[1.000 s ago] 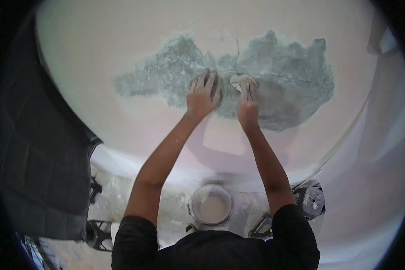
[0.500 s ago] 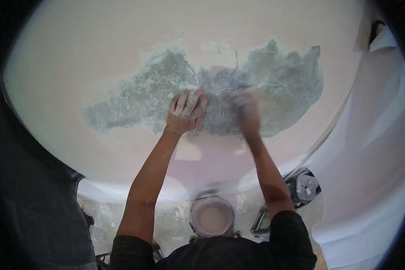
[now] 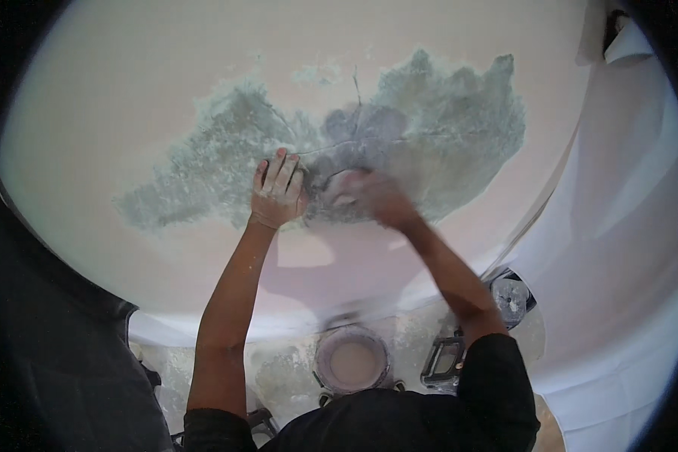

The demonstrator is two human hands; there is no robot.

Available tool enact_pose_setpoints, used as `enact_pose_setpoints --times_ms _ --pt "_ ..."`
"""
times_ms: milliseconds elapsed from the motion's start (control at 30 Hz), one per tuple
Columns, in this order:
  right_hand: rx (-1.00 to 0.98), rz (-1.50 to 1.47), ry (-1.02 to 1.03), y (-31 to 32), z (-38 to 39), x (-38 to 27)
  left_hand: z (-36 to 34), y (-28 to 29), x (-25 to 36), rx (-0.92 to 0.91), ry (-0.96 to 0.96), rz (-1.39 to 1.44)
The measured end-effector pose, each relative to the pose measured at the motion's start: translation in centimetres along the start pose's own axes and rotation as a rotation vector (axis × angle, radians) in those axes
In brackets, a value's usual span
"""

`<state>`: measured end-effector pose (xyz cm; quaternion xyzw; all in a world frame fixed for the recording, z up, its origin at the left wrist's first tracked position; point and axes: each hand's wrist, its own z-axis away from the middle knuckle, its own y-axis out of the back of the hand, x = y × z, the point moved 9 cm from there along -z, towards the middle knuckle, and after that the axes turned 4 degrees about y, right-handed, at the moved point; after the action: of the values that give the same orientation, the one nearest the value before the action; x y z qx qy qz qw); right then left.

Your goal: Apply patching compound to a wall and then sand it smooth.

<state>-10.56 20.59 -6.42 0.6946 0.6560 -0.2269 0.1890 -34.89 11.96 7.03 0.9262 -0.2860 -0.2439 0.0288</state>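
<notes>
A large pale pinkish surface spreads before me, with an irregular grey-green patch across its middle. Thin cracks run over the patch. My left hand lies flat on the patch's lower middle, fingers stretched out and dusted with white. Close to its right, my right hand is curled against the grey area and smeared by motion. A pale blurred shape shows at its fingers; I cannot make out what it is.
Below the surface's near edge stands a round bucket with pale contents. A black-framed object and a grey, white-spattered tool or block are to its right. White sheeting hangs at the right, dark cloth at the left.
My right hand has swept left and toward my left hand over the grey patch. My left hand keeps its place on the patch while the whole view shifts slightly.
</notes>
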Motion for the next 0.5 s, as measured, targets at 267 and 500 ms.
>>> enact_pose_setpoints --times_ms 267,500 --pt "-0.291 0.752 0.132 -7.8 1.0 -7.3 0.2 -0.1 -0.8 0.025 0.024 -0.048" --pt "0.301 1.185 0.371 -2.8 1.8 -9.4 0.5 -0.4 -0.4 -0.01 0.037 -0.057"
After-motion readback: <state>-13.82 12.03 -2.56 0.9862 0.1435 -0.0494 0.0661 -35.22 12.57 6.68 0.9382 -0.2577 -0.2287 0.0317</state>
